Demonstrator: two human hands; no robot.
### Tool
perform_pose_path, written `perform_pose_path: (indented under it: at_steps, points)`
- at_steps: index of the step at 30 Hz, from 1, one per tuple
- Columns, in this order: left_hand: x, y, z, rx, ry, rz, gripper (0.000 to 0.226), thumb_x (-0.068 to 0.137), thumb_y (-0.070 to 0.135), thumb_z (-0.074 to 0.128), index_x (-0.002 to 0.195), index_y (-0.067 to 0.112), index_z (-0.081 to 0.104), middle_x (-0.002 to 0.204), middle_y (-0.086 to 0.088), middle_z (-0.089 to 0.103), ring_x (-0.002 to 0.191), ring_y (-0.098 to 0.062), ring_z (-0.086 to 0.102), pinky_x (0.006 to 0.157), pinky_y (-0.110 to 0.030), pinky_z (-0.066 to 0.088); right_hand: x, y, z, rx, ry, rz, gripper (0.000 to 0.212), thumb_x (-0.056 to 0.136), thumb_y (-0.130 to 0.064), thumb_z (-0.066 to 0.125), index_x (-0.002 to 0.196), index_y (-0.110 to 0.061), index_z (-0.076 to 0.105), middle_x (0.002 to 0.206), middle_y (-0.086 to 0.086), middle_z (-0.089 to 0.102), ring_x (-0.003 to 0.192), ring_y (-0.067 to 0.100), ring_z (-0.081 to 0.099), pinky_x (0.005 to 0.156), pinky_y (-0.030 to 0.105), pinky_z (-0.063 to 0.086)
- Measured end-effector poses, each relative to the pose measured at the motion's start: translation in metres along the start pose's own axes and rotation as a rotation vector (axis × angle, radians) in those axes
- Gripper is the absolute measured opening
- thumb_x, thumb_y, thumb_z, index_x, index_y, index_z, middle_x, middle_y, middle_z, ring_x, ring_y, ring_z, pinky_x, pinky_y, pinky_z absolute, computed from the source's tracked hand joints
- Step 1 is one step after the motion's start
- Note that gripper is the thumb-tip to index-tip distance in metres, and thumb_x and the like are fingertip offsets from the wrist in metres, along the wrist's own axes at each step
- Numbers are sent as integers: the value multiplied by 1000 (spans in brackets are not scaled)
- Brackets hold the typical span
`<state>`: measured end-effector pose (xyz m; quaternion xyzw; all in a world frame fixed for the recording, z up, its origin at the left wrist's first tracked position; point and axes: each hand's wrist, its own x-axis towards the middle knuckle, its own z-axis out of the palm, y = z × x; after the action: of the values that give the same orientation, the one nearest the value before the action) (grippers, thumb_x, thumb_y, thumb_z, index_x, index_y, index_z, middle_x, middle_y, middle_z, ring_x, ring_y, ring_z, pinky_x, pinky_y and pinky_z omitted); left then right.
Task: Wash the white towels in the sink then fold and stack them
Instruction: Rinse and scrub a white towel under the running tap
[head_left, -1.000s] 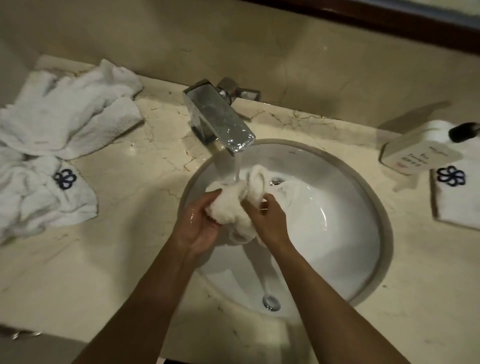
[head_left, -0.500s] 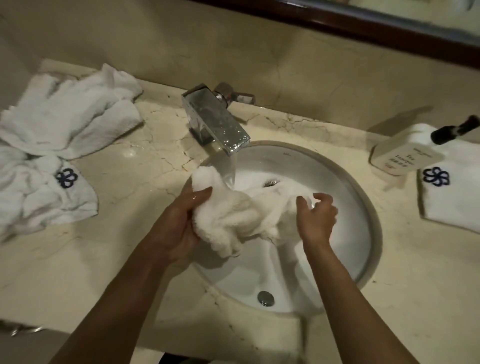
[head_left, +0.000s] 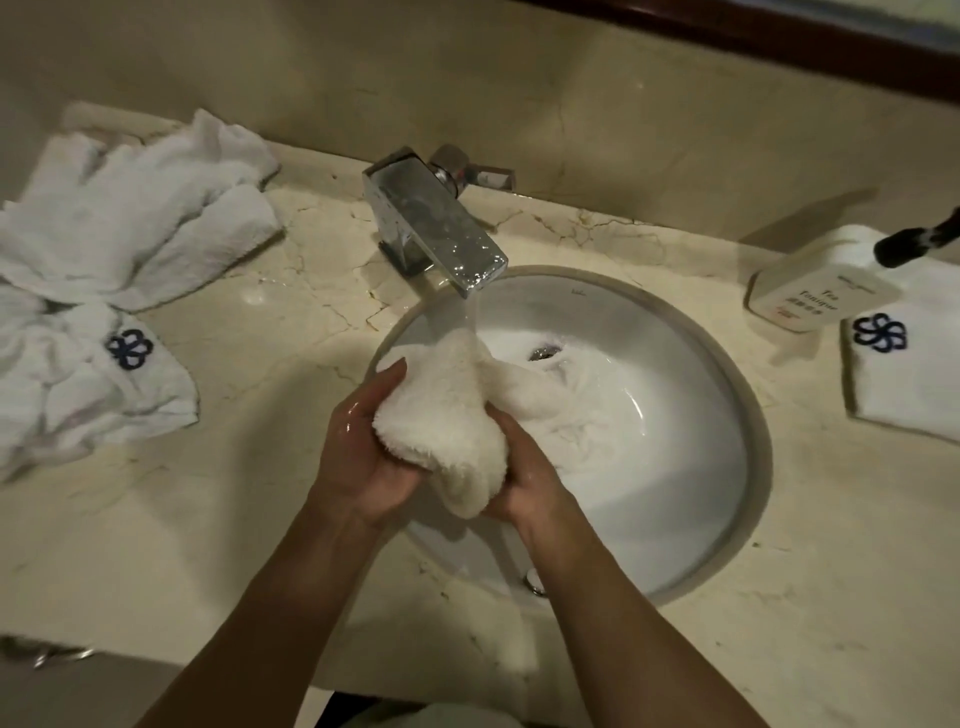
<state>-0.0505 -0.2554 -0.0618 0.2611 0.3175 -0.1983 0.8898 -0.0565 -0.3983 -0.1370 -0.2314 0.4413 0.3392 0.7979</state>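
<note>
A wet white towel (head_left: 441, 410) is bunched over the left side of the white sink (head_left: 691, 467), its far end trailing toward the drain. My left hand (head_left: 363, 457) grips the bunch from the left and my right hand (head_left: 524, 478) grips it from the right, the two close together. Water runs from the chrome faucet (head_left: 436, 228) onto the top of the towel. Crumpled white towels (head_left: 119, 234) lie on the counter at the left, one with a blue flower logo (head_left: 129, 349). A folded white towel (head_left: 914, 384) with the same logo lies at the right edge.
A white pump bottle (head_left: 815, 291) with a black nozzle lies on the counter beside the folded towel. The beige marble counter (head_left: 234, 519) surrounds the sink, and the wall rises right behind the faucet. A dark wooden mirror frame (head_left: 779, 31) runs along the top.
My right hand has come back from the sink's middle to the towel bunch and grips it beside my left hand. The spread towel is gathered into a tighter wad under the running water.
</note>
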Motion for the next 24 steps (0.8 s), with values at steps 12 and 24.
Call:
perform_pose_path:
  at_steps: [12, 24]
  points:
    - [39, 13, 2, 1196, 236, 308, 62, 92, 55, 55, 143, 20, 51, 140, 1, 58, 127, -17, 55, 112, -43, 41, -49, -65, -29, -1278, 464, -879, 23, 95, -25, 62, 78, -9, 64, 70, -1, 60, 61, 7, 49, 64, 31, 41]
    - [60, 14, 11, 1291, 181, 261, 52, 98, 45, 51, 144, 20, 49, 140, -2, 56, 127, -22, 55, 108, -33, 41, -50, -60, 5, -164, 121, -331, 48, 94, -41, 56, 130, -10, 60, 120, 17, 70, 109, 38, 66, 97, 59, 47]
